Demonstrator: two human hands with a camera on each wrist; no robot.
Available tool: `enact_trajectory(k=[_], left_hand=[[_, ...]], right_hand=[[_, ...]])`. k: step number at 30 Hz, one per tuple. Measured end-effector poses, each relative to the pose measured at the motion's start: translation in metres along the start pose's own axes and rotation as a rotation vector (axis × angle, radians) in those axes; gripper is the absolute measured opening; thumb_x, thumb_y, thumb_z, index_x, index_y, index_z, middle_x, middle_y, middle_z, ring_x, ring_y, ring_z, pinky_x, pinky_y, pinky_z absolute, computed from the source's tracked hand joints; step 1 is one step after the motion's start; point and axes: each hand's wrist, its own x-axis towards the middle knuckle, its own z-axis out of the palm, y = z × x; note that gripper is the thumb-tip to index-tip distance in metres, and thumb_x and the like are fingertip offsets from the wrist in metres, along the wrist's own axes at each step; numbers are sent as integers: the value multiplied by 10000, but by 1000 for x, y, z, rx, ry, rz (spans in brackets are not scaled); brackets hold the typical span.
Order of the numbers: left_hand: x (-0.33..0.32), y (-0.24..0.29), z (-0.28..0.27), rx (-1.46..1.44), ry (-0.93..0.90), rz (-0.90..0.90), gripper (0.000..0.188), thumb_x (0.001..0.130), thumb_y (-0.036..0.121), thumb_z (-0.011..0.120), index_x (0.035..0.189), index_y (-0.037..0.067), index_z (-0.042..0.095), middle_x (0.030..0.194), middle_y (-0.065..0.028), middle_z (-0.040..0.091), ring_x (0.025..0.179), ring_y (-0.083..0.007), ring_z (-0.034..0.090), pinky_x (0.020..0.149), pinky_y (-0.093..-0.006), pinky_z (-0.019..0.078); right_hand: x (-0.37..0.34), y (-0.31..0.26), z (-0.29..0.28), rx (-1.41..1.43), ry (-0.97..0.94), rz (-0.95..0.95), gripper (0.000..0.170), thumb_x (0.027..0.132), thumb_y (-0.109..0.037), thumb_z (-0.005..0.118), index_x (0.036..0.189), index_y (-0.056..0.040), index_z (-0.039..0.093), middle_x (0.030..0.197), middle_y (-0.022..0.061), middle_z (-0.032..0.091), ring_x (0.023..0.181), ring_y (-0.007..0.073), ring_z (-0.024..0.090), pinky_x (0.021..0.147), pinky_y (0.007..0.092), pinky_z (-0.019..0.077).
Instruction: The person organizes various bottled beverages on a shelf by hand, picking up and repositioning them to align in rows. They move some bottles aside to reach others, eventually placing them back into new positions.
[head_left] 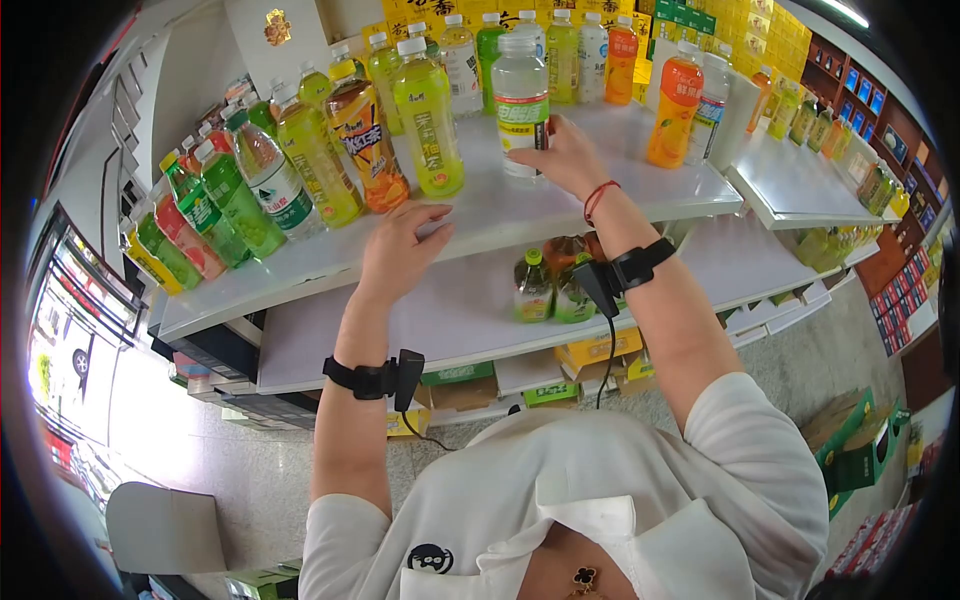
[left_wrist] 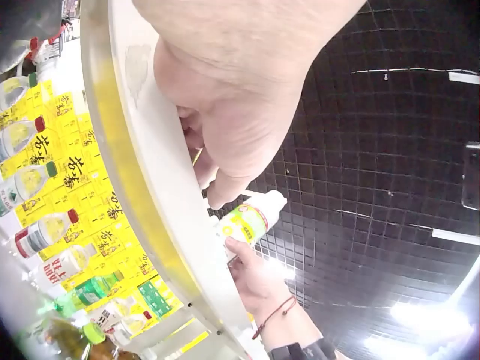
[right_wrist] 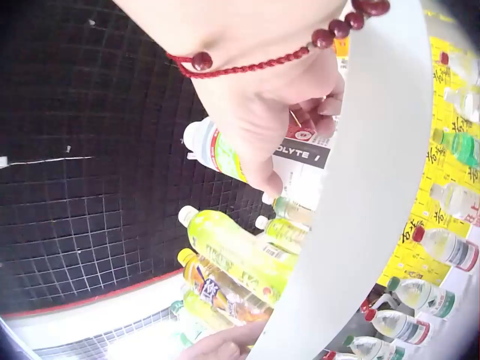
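A clear drink bottle with a white cap and a green-and-white label [head_left: 522, 108] stands on the upper shelf [head_left: 620, 195]. My right hand [head_left: 572, 160] grips it low down, thumb across the front and fingers round the far side; in the right wrist view the fingers are partly hidden behind its label. My left hand [head_left: 397, 252] is at the shelf's front edge with loose fingers, holding nothing. Just beyond its fingertips stand an iced tea bottle with an orange-brown label [head_left: 366, 140] and a yellow-green tea bottle [head_left: 428, 125].
More bottles stand in a slanting row at the left, including a green soda bottle [head_left: 240, 200]. Orange juice bottles [head_left: 676, 112] are to the right. Dark-tea bottles [head_left: 534, 287] sit on the lower shelf [head_left: 440, 320]. Yellow cartons [left_wrist: 75, 161] are stacked behind.
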Motion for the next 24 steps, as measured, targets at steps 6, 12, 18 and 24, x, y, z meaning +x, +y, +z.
enact_trajectory(k=[6, 12, 18, 24], left_hand=[[-1, -1, -1, 31, 17, 85, 279, 839, 216, 671, 1072, 64, 672, 1051, -79, 629, 908, -237, 643, 744, -323, 535], [-3, 0, 1, 41, 21, 108, 280, 828, 235, 681, 1047, 62, 678, 1019, -71, 627, 878, -247, 633, 753, -339, 516], [-2, 3, 0, 77, 6, 110, 274, 828, 261, 676, 1027, 73, 689, 991, -61, 623, 862, -255, 608, 761, -359, 486], [-3, 1, 0, 92, -2, 142, 275, 828, 260, 676, 1031, 75, 688, 1002, -61, 624, 878, -254, 602, 760, -353, 488]], right_hand=[[-1, -3, 22, 30, 64, -52, 643, 696, -355, 800, 1141, 36, 552, 1081, 170, 625, 974, 255, 629, 834, 345, 496], [-2, -2, 27, 134, 27, -14, 637, 696, -399, 780, 1130, 9, 556, 1090, 172, 598, 1030, 302, 582, 901, 372, 457], [0, 3, 28, 134, 21, -61, 650, 723, -388, 775, 1194, -4, 544, 1133, 171, 609, 1054, 291, 587, 908, 372, 457], [0, 7, 29, 135, -11, -109, 638, 792, -352, 751, 1254, 17, 512, 1077, 125, 642, 806, 179, 619, 741, 315, 505]])
